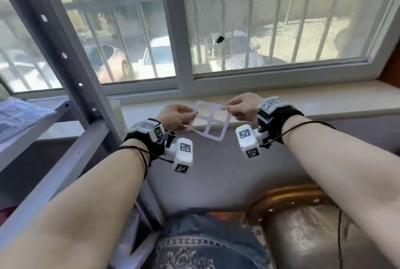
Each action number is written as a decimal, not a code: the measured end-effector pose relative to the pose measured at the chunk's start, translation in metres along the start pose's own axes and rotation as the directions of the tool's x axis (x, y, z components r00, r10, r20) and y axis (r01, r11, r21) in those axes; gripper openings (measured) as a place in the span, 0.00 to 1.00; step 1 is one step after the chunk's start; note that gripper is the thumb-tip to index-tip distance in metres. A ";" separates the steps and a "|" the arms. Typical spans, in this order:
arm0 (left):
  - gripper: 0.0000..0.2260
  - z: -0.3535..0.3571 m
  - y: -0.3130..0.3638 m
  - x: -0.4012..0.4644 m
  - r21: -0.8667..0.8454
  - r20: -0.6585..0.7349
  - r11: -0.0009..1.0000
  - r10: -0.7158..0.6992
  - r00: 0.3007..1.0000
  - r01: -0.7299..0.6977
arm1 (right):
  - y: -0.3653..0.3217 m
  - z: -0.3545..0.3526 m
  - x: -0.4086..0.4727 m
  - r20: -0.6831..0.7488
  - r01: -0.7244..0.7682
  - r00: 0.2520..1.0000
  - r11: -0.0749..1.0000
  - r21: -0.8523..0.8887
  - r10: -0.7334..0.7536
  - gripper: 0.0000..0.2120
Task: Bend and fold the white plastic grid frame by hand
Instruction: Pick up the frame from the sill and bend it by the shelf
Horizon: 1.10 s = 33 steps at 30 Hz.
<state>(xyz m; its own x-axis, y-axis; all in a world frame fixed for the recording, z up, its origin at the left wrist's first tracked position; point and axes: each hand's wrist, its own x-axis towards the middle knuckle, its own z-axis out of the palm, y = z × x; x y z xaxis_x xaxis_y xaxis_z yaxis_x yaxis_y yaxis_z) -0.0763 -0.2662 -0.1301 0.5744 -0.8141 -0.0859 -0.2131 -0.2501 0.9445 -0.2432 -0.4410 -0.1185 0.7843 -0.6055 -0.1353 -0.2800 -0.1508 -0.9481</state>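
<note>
We hold the white plastic grid frame (208, 120) in the air before the window sill (324, 97), the left hand (176, 117) and right hand (242, 106) each pinching an opposite edge, a grip that lets us bend its 4 openings inward.

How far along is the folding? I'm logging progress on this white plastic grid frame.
Done: nothing visible; the white plastic grid frame still looks flat, its four openings unfolded. In hand: the left hand and right hand pinch opposite edges, holding it up before the windowsill. Left: all bending and folding.
</note>
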 end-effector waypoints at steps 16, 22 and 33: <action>0.05 0.079 0.041 0.001 0.072 0.101 0.997 0.025 0.995 -0.032 | 0.028 -0.078 -0.055 -0.126 -0.037 0.991 0.990 0.138 0.054 0.03; 0.05 0.131 0.059 -0.028 0.067 0.098 0.997 0.025 0.995 -0.032 | 0.045 -0.121 -0.090 -0.077 -0.052 0.995 0.993 0.110 0.060 0.03; 0.06 0.232 0.044 -0.105 -0.143 0.076 0.987 -0.060 0.995 0.071 | 0.092 -0.168 -0.153 0.077 -0.041 0.996 0.999 0.014 0.040 0.07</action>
<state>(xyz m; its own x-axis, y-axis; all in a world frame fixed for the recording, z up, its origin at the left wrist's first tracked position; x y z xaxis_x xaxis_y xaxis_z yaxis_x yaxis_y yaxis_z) -0.3289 -0.3131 -0.1534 0.5243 -0.8351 -0.1666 -0.0568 -0.2295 0.9717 -0.4821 -0.4930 -0.1368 0.8128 -0.5491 -0.1944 -0.3041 -0.1153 -0.9456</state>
